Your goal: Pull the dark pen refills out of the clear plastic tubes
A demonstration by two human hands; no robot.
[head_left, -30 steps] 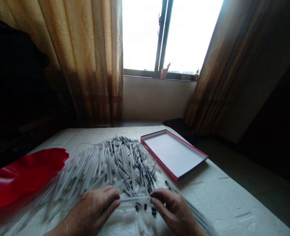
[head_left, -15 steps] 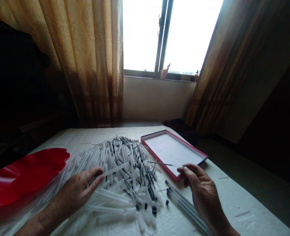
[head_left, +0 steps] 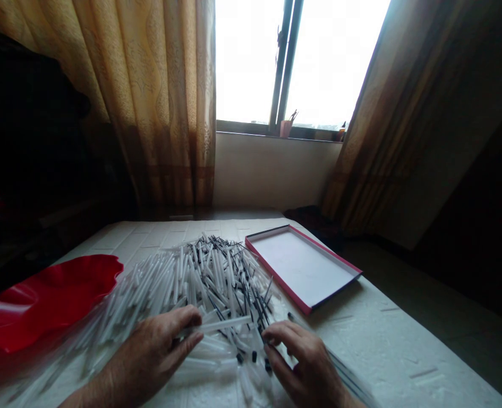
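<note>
My left hand (head_left: 161,345) pinches a clear plastic pen barrel (head_left: 228,324) between thumb and forefinger. The barrel lies nearly level and points right, over a pile of loose clear barrels (head_left: 149,277). My right hand (head_left: 302,357) is just beyond the barrel's right end, low by the pile's near right side. Its thumb and fingertips are curled close together; what they hold, if anything, cannot be made out. Dark pen refills (head_left: 257,297) lie among the barrels. Small black plugs (head_left: 239,358) sit by the right fingertips. Dark-ended grey pens (head_left: 348,377) are partly hidden behind my right hand.
A shallow white box lid with red sides (head_left: 304,266) lies at the right on the white table cover (head_left: 404,340). To the left is a red wavy-edged dish (head_left: 55,294). Curtains (head_left: 166,102) and a window stand behind the table, with a pink cup (head_left: 285,128) on the sill.
My right hand has moved left and down from beside the box lid to the pile. The refill it held is no longer visible. My left hand has shifted right and slightly down with the barrel.
</note>
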